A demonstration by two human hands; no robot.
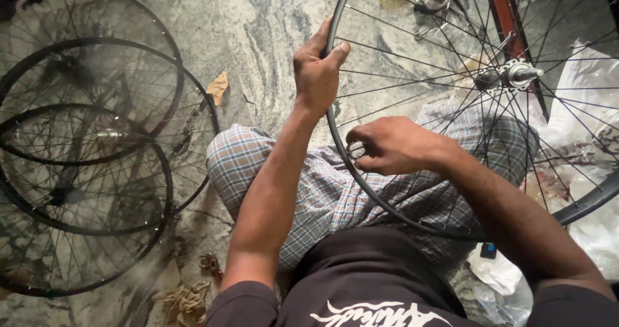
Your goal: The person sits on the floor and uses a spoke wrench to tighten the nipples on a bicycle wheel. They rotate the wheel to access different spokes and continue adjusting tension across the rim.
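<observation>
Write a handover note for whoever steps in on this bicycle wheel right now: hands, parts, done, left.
Left hand: gripping the black metal rim of the spoked bicycle wheel at its upper left edge.
Right hand: fingers pinched at the inside of the rim by a spoke end; whether they hold a tool is hidden.
The wheel rests tilted over the checked-cloth lap, its silver hub at upper right.
Stack of black spoked wheels lies on the stone floor to the left.
Done: spokes laced.
Left: likely more work on the spokes, not checkable here.
</observation>
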